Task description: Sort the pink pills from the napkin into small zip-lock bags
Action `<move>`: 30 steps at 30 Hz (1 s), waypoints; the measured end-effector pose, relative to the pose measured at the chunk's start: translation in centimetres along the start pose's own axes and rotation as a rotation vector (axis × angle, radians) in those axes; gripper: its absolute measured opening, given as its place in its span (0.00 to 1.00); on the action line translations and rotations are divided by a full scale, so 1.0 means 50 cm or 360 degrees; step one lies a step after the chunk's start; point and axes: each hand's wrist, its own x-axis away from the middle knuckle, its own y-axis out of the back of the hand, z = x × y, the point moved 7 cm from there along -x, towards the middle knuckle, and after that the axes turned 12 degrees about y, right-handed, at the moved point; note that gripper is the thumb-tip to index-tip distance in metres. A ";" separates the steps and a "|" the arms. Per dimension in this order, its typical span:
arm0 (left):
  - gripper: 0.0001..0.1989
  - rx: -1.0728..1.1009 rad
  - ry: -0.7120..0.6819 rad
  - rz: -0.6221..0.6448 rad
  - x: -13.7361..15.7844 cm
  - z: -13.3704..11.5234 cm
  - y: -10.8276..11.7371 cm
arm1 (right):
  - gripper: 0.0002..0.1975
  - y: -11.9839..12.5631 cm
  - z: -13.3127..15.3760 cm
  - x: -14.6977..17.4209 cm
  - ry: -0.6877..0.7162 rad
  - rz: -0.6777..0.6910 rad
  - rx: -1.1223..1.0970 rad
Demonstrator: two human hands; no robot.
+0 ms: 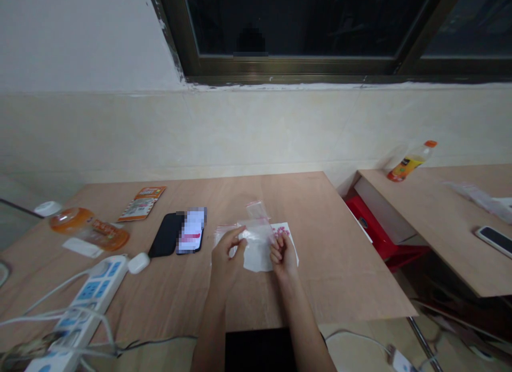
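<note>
A small clear zip bag is spread between my two hands above the table. At its left edge my left hand has thumb and index finger curved around the plastic. My right hand has its fingers curled in at the bag's right side, closed on its edge. Beneath lies a white sheet with small pink-red marks, partly covered by the right hand. Other clear bags with pink-red strips lie by the left hand, and another bag shows just beyond.
Left of my hands lie a lit phone, a black case-like slab, an orange packet, an orange drink bottle, a white charger and a power strip with cables. Past a gap, another table holds a bottle.
</note>
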 end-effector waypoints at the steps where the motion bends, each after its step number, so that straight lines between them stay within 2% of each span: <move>1: 0.19 0.0052 0.0024 -0.0047 0.000 0.008 0.013 | 0.25 0.011 0.007 -0.008 0.0017 -0.0042 -0.0032; 5: 0.32 0.0248 0.0116 -0.0178 0.005 0.058 0.062 | 0.22 0.075 0.064 -0.052 0.0367 -0.0410 0.0027; 7: 0.36 0.0268 0.0132 -0.0164 0.013 0.081 0.072 | 0.20 0.099 0.090 -0.074 0.0549 -0.0586 0.0162; 9: 0.38 0.0243 0.0164 -0.0119 0.024 0.102 0.069 | 0.20 0.106 0.105 -0.094 0.0680 -0.0643 0.0338; 18: 0.40 0.0197 0.0239 -0.0074 0.069 0.183 0.042 | 0.25 0.094 0.106 -0.125 0.1045 -0.0522 0.0909; 23: 0.40 0.0099 0.0325 -0.0093 0.079 0.229 0.048 | 0.25 0.097 0.102 -0.122 0.1042 -0.0536 0.1102; 27: 0.36 -0.0072 0.0294 -0.0154 0.085 0.232 0.061 | 0.25 0.093 0.097 -0.119 0.1015 -0.0501 0.1162; 30: 0.31 -0.0430 0.0198 -0.0284 0.090 0.214 0.078 | 0.25 0.089 0.095 -0.119 0.1001 -0.0461 0.1230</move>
